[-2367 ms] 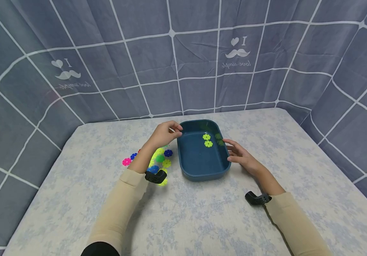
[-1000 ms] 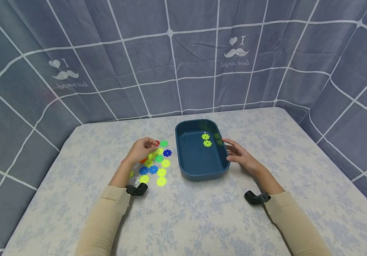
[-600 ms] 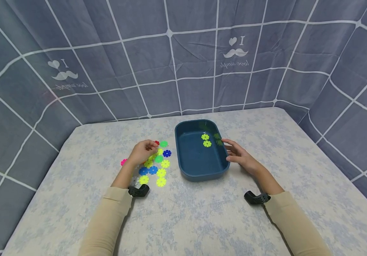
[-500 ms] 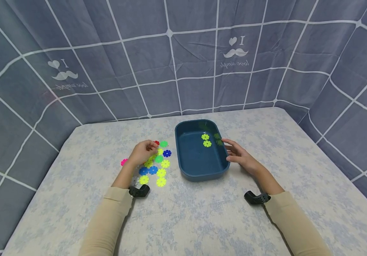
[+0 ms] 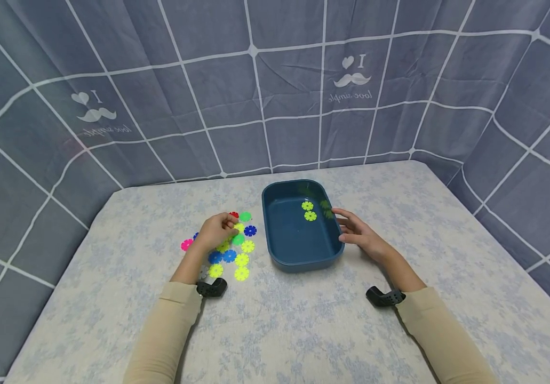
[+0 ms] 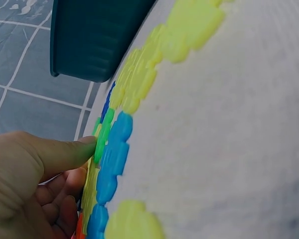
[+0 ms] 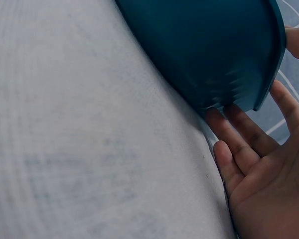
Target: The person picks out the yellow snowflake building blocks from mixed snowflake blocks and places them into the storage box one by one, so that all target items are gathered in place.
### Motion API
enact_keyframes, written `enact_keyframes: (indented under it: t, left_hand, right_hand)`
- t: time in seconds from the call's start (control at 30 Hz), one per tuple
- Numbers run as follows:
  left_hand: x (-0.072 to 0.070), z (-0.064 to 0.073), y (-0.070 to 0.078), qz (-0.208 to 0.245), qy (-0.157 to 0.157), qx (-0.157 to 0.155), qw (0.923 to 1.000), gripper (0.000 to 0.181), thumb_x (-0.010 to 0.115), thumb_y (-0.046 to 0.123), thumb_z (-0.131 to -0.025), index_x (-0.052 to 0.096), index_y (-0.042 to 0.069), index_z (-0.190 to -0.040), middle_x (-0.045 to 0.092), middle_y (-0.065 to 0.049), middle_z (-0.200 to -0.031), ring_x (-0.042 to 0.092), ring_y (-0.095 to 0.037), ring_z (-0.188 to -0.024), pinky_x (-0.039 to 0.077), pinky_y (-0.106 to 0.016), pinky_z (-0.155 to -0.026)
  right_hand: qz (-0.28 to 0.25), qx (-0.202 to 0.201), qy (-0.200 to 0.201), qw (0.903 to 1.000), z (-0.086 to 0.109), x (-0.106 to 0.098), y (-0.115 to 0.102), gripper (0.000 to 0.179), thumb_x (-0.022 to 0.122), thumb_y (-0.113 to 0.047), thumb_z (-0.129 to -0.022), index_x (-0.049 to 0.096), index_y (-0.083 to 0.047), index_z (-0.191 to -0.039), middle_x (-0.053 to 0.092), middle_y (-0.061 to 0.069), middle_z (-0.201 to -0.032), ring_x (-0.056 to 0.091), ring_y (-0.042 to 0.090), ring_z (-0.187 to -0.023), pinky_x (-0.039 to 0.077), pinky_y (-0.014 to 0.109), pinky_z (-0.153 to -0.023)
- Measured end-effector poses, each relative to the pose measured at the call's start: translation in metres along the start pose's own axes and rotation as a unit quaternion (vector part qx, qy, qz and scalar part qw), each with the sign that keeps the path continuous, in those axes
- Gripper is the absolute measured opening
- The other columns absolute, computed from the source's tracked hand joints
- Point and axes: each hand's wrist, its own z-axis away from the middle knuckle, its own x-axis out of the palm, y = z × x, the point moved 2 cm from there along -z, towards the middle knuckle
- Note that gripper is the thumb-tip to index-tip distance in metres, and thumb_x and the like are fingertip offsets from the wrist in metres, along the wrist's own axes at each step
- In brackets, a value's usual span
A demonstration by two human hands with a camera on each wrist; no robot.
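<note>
Small flower-shaped plastic discs in several colours lie in a loose group on the left of the table. My left hand (image 5: 214,232) is down among them, thumb and forefinger slightly apart near a yellow disc (image 5: 239,228). In the left wrist view the thumb touches the edge of a green disc (image 6: 104,135), and the other fingers are loosely bent. A dark blue-green plastic bin (image 5: 299,242) stands to the right, with two yellow-green discs (image 5: 310,216) inside. My right hand (image 5: 363,234) rests its extended fingers against the bin's right outer wall. Some discs are hidden under the left hand.
Blue discs (image 5: 229,256), a pink disc (image 5: 186,245) and a red disc (image 5: 233,215) lie around the left hand. The table has a pale patterned cloth (image 5: 299,325). A grey-blue checked curtain (image 5: 289,96) hangs behind and on both sides.
My left hand has come from the bin's left rim back to the discs, then shifted slightly right and toward me among them. The right hand and the bin have stayed in place.
</note>
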Motion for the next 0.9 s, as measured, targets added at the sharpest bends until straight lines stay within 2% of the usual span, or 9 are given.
enact_keyframes:
  t: [0.3, 0.63, 0.9]
  left_hand:
    - [0.0015, -0.0009, -0.0001, -0.004, -0.006, 0.002, 1.0, 0.023, 0.064, 0.007, -0.095, 0.062, -0.004, -0.115, 0.053, -0.01, -0.093, 0.046, -0.023, -0.082, 0.039, -0.034, -0.071]
    - [0.0007, -0.0051, 0.0013, -0.035, -0.016, 0.004, 0.9993, 0.023, 0.064, 0.006, -0.094, 0.059, -0.004, -0.114, 0.051, -0.011, -0.095, 0.045, -0.025, -0.084, 0.039, -0.035, -0.074]
    - [0.0012, -0.0036, 0.0009, -0.022, -0.014, 0.014, 0.9996, 0.023, 0.064, 0.005, -0.094, 0.052, -0.002, -0.113, 0.05, -0.013, -0.098, 0.047, -0.026, -0.086, 0.041, -0.036, -0.074]
  right_hand:
    - [0.001, 0.004, 0.0, 1.0, -0.0006, -0.001, 0.0018, 0.07, 0.055, -0.011, -0.097, 0.017, -0.005, -0.155, 0.022, 0.031, -0.152, 0.033, 0.05, -0.133, 0.04, 0.047, -0.1]
    - [0.002, 0.0, 0.0, 1.0, -0.0003, -0.001, 0.0021, 0.07, 0.055, -0.011, -0.097, 0.017, -0.005, -0.155, 0.022, 0.031, -0.152, 0.033, 0.05, -0.133, 0.039, 0.052, -0.1]
    - [-0.001, 0.004, 0.003, 1.0, 0.0003, -0.0007, 0.0008, 0.069, 0.055, -0.011, -0.096, 0.018, -0.006, -0.154, 0.023, 0.031, -0.152, 0.033, 0.049, -0.133, 0.039, 0.05, -0.1]
